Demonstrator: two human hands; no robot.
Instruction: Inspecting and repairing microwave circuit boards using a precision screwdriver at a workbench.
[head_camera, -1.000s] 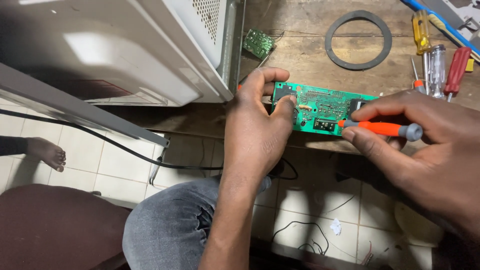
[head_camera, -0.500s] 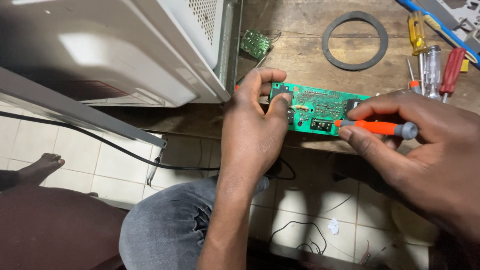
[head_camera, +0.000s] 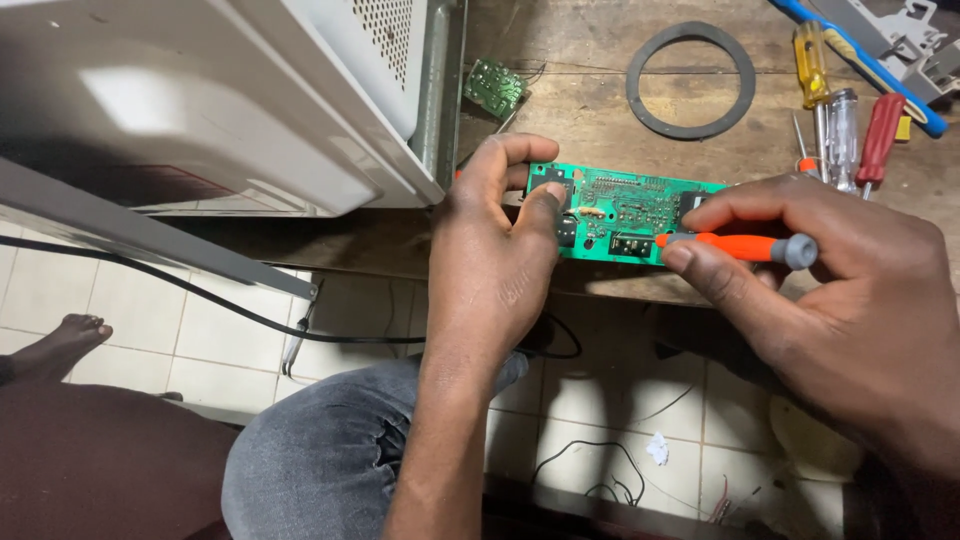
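Green circuit board (head_camera: 625, 212) sits at wooden bench edge, left hand (head_camera: 500, 250) pinching its left end, thumb on top. Right hand (head_camera: 830, 290) grips orange-handled screwdriver (head_camera: 735, 246), lying across board's lower right. Black rubber ring (head_camera: 690, 80) beyond both hands.

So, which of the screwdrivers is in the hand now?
The orange-handled screwdriver, gripped by the right hand against the green circuit board. The yellow, clear and red ones lie untouched on the bench.

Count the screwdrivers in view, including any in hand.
4, perhaps more hidden. An orange-handled screwdriver is held in the right hand at the green circuit board. A yellow-handled one, a clear-handled one and a red-handled one lie on the wooden bench, top right.
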